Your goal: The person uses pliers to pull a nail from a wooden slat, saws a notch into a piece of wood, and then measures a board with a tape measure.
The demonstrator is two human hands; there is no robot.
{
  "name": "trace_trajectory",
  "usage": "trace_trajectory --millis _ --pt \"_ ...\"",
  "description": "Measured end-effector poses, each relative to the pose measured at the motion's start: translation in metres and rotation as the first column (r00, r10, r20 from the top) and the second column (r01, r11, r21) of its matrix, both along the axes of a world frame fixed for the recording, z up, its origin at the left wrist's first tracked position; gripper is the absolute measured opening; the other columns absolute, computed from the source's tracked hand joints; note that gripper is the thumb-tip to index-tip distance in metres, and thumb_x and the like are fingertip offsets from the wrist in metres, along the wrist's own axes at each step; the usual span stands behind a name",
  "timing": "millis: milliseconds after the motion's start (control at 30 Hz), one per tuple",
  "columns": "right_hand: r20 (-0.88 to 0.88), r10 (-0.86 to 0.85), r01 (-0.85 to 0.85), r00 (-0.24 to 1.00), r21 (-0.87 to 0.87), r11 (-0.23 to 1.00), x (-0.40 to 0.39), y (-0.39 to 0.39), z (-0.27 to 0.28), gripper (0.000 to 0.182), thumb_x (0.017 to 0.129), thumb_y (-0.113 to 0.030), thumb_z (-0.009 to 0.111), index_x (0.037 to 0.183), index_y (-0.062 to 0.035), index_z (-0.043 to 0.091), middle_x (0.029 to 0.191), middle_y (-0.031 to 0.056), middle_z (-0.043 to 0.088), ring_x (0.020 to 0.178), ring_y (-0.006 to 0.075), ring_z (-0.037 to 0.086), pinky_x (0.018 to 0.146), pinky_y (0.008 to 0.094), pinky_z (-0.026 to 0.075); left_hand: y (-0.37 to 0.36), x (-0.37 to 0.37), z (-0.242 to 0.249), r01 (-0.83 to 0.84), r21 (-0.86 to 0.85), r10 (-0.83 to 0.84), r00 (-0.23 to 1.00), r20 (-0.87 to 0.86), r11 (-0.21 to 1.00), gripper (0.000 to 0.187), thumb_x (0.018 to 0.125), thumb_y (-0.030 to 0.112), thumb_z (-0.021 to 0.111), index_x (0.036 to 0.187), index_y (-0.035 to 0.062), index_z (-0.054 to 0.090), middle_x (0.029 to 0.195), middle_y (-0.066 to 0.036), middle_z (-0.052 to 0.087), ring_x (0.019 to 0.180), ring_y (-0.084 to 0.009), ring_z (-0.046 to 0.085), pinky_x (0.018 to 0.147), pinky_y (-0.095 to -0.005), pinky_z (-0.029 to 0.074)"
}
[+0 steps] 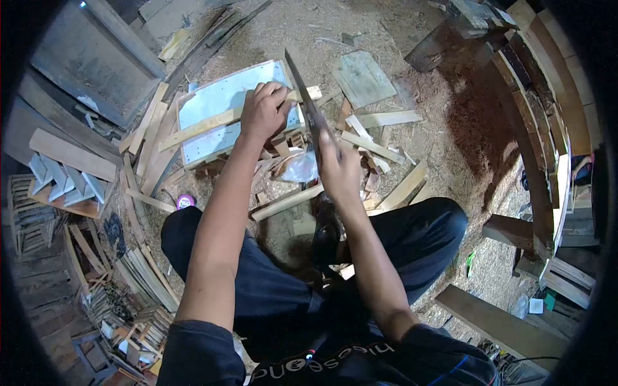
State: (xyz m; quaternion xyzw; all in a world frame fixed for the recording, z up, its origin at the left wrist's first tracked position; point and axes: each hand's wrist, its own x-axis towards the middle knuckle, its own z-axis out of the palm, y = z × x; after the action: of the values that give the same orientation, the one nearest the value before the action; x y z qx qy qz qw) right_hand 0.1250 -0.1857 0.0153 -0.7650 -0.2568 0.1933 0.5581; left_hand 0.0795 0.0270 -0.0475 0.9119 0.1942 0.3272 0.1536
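**Knife against a wooden strip**

The left hand [264, 110] presses down on a long wooden strip [212, 122], fingers curled over it. The strip lies slantwise across a pale board [212, 96] on the sawdust floor. The right hand [339, 168] is clenched around the handle of a knife [308, 103], whose blade points away and crosses the strip's far end. Offcuts [380, 151] lie just beside.
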Motion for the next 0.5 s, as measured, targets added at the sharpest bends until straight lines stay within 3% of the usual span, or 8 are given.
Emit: trace_trajectory --millis 100,200,267,333,433,467,500 --pt "-0.109 0.05 -0.057 0.993 -0.055 0.997 -0.029 -0.067 0.009 0.043 0.103 -0.033 0.054 0.093 0.0061 0.069 0.058 -0.0004 0.048 0.059 0.0074 0.043 0.052 0.0305 0.036 -0.001 0.0 0.005 0.007 -0.031 -0.008 0.999 -0.035 0.999 0.026 0.084 0.022 0.076 0.104 0.0052 0.072 0.102 -0.008 0.067 0.1 -0.031 0.06 0.085 -0.0425 0.046" --pt "-0.11 0.022 -0.029 0.994 -0.064 0.998 -0.036 -0.07 0.008 0.048 0.103 -0.035 0.055 0.08 0.0063 0.065 0.056 0.001 0.049 0.055 0.0092 0.042 0.05 0.0339 0.035 -0.008 -0.002 0.001 -0.007 -0.005 0.007 1.0 0.0 1.0 0.027 0.083 0.021 0.076 0.104 0.0058 0.072 0.102 -0.008 0.067 0.1 -0.0307 0.06 0.085 -0.0423 0.046" --pt "-0.032 -0.019 0.017 0.999 -0.067 0.998 -0.024 -0.029 0.003 0.051 0.102 -0.036 0.055 0.074 0.006 0.061 0.055 0.0033 0.048 0.054 0.0117 0.041 0.049 0.0358 0.034 -0.006 -0.002 0.001 0.008 -0.026 -0.008 1.0 0.004 1.0 0.027 0.082 0.021 0.077 0.104 0.0054 0.072 0.103 -0.007 0.067 0.1 -0.0304 0.06 0.086 -0.0415 0.046" --pt "-0.044 -0.019 0.021 0.999 0.038 0.999 -0.007 0.009 -0.004 0.052 0.102 -0.036 0.055 0.073 0.0055 0.06 0.054 0.005 0.045 0.053 0.0137 0.041 0.049 0.0368 0.035 -0.004 -0.002 -0.002 0.004 0.007 -0.004 1.0 -0.013 1.0 0.028 0.082 0.021 0.077 0.104 0.0051 0.072 0.105 -0.007 0.067 0.102 -0.0301 0.06 0.087 -0.0414 0.046" --pt "-0.044 0.025 -0.026 0.999 -0.019 0.999 -0.006 -0.004 0.005 0.05 0.103 -0.036 0.053 0.077 0.0061 0.062 0.054 0.0053 0.044 0.054 0.0129 0.041 0.049 0.0372 0.035 0.0 0.0 0.002 -0.012 -0.005 0.012 0.999 -0.033 1.0 0.028 0.082 0.021 0.077 0.105 0.0052 0.072 0.105 -0.007 0.067 0.104 -0.0291 0.06 0.088 -0.0414 0.046" --pt "0.073 0.055 -0.058 0.996 0.037 0.998 -0.012 -0.021 0.009 0.047 0.104 -0.033 0.053 0.082 0.0058 0.066 0.055 0.0027 0.045 0.056 0.0102 0.043 0.05 0.0335 0.036 0.002 0.002 0.005 -0.012 0.0 0.012 1.0 -0.02 1.0 0.028 0.082 0.021 0.077 0.105 0.0052 0.072 0.105 -0.007 0.067 0.104 -0.0291 0.06 0.088 -0.0414 0.046" --pt "-0.017 0.012 -0.012 1.0 0.004 1.0 -0.026 -0.043 0.016 0.044 0.104 -0.03 0.052 0.086 0.0062 0.068 0.056 -0.0005 0.046 0.058 0.0079 0.044 0.052 0.0292 0.037 0.002 0.002 0.007 -0.005 -0.024 0.004 1.0 -0.024 1.0 0.028 0.082 0.02 0.077 0.105 0.0049 0.072 0.106 -0.007 0.067 0.104 -0.0291 0.06 0.089 -0.041 0.046"
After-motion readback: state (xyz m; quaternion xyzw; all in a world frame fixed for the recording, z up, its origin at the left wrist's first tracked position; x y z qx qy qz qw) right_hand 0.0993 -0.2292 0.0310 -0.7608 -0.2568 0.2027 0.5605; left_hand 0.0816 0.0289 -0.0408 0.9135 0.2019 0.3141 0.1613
